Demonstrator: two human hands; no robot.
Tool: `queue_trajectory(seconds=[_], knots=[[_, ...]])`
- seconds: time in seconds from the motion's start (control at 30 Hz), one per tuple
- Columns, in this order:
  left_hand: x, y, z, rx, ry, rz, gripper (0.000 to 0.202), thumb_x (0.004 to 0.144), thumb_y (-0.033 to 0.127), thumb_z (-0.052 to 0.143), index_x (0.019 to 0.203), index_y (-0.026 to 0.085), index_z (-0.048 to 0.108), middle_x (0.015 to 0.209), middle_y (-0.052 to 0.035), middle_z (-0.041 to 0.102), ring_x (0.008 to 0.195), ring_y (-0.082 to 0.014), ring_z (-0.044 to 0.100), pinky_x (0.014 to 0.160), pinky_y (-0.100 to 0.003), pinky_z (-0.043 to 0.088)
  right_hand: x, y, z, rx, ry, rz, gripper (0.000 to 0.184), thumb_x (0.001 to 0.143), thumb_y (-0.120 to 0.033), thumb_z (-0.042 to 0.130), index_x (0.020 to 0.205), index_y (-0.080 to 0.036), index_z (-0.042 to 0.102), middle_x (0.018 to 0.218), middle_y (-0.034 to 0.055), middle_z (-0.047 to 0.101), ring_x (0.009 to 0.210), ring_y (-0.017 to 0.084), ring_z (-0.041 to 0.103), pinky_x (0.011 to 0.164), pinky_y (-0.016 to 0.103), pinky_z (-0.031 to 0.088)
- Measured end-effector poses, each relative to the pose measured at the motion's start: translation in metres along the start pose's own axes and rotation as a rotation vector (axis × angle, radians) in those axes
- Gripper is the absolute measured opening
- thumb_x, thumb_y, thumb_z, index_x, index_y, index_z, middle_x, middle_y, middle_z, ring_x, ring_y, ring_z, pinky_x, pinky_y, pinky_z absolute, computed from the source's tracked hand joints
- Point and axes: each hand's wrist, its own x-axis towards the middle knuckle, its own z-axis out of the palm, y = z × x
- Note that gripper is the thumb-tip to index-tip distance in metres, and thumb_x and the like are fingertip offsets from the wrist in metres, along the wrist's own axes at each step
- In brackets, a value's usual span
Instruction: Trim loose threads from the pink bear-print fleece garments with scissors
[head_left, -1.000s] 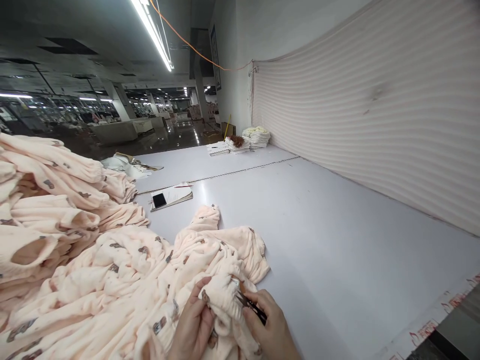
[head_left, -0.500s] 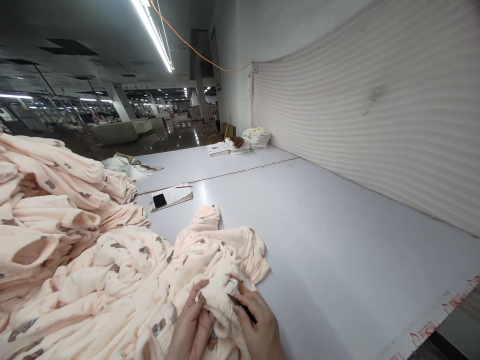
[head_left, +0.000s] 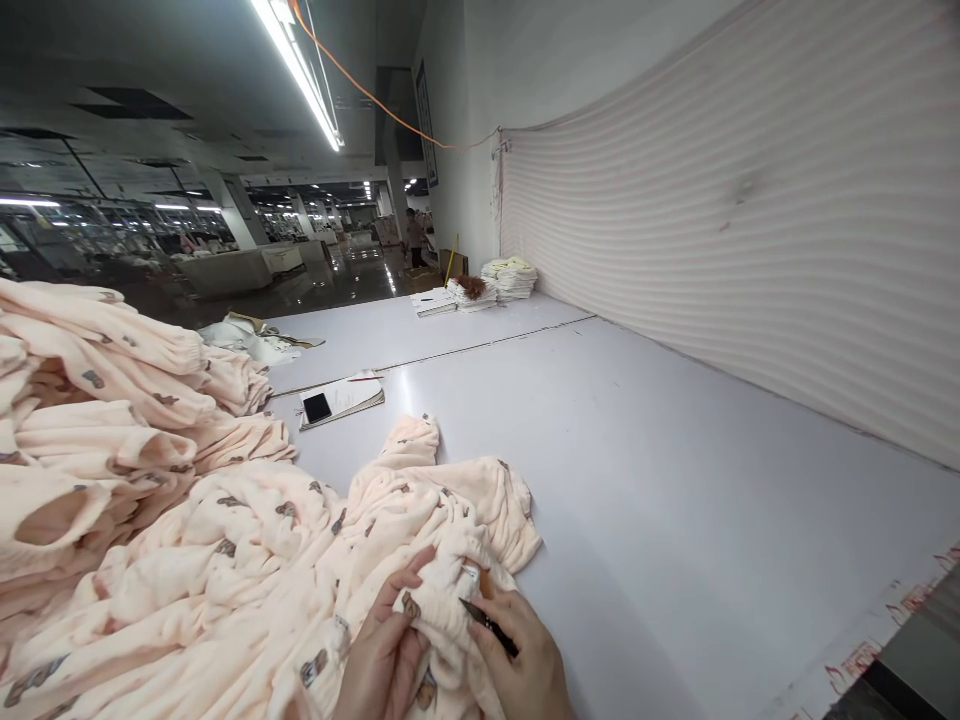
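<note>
A pale peach fleece garment (head_left: 300, 560) with small brown prints lies crumpled on the white table (head_left: 660, 480) in front of me. My left hand (head_left: 386, 650) pinches a fold of it near the bottom edge of the view. My right hand (head_left: 525, 660) is closed on small black thread snips (head_left: 487, 625), whose tip touches the same fold beside a small white label (head_left: 470, 574).
A tall stack of matching peach garments (head_left: 97, 400) fills the left. A clipboard with papers and a black phone (head_left: 317, 407) lies farther back. Folded white stacks (head_left: 510, 278) sit at the table's far end. A striped fabric (head_left: 750, 220) covers the right wall.
The snips have shifted slightly left and down along the fold, and both hands have kept their grip. The view has tilted a little downward.
</note>
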Motion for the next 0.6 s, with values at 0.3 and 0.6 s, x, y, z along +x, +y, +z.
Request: queue_trajectory(seconds=[0.3, 0.6], knots=[[0.008, 0.007, -0.013, 0.371, 0.02, 0.114, 0.017, 0.066, 0.019, 0.062, 0.083, 0.021, 0.067, 0.097, -0.0033, 0.063, 0.098, -0.0243, 0.06, 0.076, -0.029, 0.053, -0.03, 0.03, 0.015, -0.03, 0.176, 0.068, 0.027, 0.069, -0.04, 0.07, 0.094, -0.029, 0.071, 0.109, 0.0065, 0.07, 0.095, 0.027, 0.066, 0.074, 0.029, 0.056], [0.013, 0.008, 0.01, 1.068, -0.355, 0.094, 0.018, 0.076, 0.031, 0.058, 0.067, 0.019, 0.068, 0.07, -0.002, 0.062, 0.075, -0.0215, 0.057, 0.075, -0.031, 0.045, 0.032, 0.022, -0.02, -0.195, 0.201, 0.03, 0.019, 0.083, -0.021, 0.048, 0.093, -0.021, 0.064, 0.085, 0.0056, 0.067, 0.081, 0.02, 0.065, 0.072, 0.027, 0.049]])
